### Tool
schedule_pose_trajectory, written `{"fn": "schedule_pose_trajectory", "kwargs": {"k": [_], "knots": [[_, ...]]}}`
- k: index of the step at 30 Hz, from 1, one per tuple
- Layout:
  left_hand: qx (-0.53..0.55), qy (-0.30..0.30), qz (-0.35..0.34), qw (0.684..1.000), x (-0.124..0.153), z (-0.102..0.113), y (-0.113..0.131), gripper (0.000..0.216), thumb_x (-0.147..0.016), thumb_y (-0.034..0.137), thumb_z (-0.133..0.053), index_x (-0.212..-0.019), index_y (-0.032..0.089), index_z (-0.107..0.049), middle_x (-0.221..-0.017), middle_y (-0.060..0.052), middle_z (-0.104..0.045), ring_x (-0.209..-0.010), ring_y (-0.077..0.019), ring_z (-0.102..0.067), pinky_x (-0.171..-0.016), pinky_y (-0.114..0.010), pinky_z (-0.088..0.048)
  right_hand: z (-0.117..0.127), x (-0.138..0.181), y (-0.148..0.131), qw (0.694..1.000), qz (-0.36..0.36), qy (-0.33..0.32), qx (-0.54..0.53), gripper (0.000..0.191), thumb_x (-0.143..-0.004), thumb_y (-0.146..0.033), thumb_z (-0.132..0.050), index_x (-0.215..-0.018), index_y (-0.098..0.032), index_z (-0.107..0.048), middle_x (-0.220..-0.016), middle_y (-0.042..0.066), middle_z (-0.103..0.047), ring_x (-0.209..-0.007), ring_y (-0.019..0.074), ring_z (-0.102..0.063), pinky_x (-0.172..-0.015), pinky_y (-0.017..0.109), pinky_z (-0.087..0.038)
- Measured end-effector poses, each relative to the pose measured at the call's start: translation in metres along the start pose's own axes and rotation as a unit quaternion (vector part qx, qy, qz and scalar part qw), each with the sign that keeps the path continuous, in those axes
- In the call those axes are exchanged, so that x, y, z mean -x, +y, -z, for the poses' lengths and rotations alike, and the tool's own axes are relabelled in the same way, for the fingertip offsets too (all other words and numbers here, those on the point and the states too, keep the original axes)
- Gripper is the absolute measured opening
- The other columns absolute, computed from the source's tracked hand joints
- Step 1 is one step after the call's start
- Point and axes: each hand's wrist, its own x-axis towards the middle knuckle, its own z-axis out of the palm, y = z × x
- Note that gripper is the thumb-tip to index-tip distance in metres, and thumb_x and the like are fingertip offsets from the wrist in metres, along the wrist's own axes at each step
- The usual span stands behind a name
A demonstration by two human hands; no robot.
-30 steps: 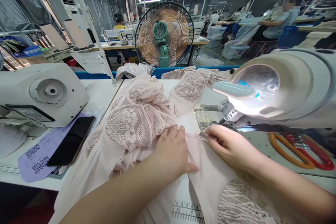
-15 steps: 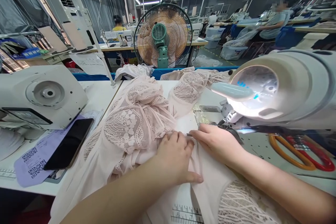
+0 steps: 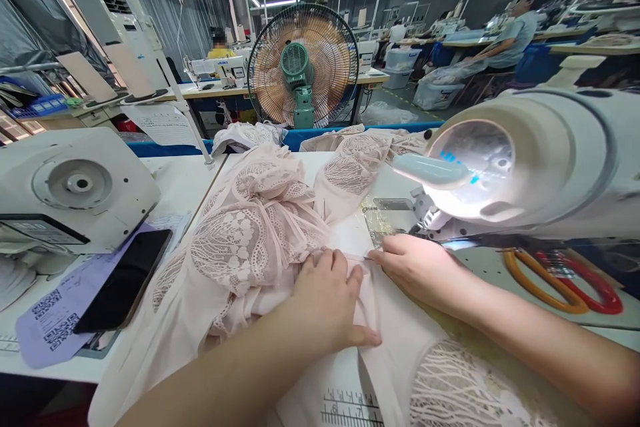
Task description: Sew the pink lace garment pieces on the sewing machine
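A pile of pale pink lace bras (image 3: 235,247) spreads over the white sewing table. My left hand (image 3: 323,307) lies on the fabric in the middle, palm down, thumb held away from the fingers. Just right of it, my right hand (image 3: 420,270) pinches the edge of a pale pink bra (image 3: 400,327) between thumb and fingertips. That edge lies close to the needle area of the sewing machine (image 3: 555,153), whose lamp is lit. The needle itself is hidden. A lace part of the bra hangs toward me below my right forearm.
Scissors with orange handles (image 3: 543,280) and a red-handled tool (image 3: 600,293) lie right of the machine. At left are a black phone (image 3: 125,280), purple paper (image 3: 47,327) and another machine (image 3: 75,180). A large fan (image 3: 300,67) stands ahead. People sit further back.
My right hand has shifted slightly right relative to my left, and the pinched edge spans a wider gap between them. The whole view has slid a little left.
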Motion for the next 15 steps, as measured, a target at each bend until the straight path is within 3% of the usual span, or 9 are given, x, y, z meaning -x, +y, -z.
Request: {"fn": "schedule_pose_trajectory", "kwargs": {"k": [10,15], "knots": [[0.01,-0.003,0.004,1.0,0.001,-0.001,0.001,0.092,-0.076,0.069,-0.049,-0.146,0.015,-0.023,-0.148,-0.023,-0.025,-0.135,-0.0402,-0.019,-0.106,-0.055,-0.023,0.011,0.004,-0.005,0.998,-0.005,0.063,-0.012,0.029,-0.08,-0.006,-0.039,-0.076,-0.014,-0.066,-0.056,0.002,-0.045,-0.052,0.0144,-0.04,-0.048,0.025,-0.025],[0.013,0.008,0.003,1.0,0.0,-0.003,0.001,0.092,-0.075,0.068,-0.051,-0.145,0.014,-0.025,-0.147,-0.023,-0.027,-0.134,-0.0402,-0.021,-0.106,-0.056,-0.024,0.002,-0.006,-0.01,0.999,-0.02,0.03,-0.009,0.028,-0.084,-0.01,-0.04,-0.076,-0.017,-0.067,-0.057,0.001,-0.045,-0.053,0.0145,-0.038,-0.049,0.027,-0.02]]}}
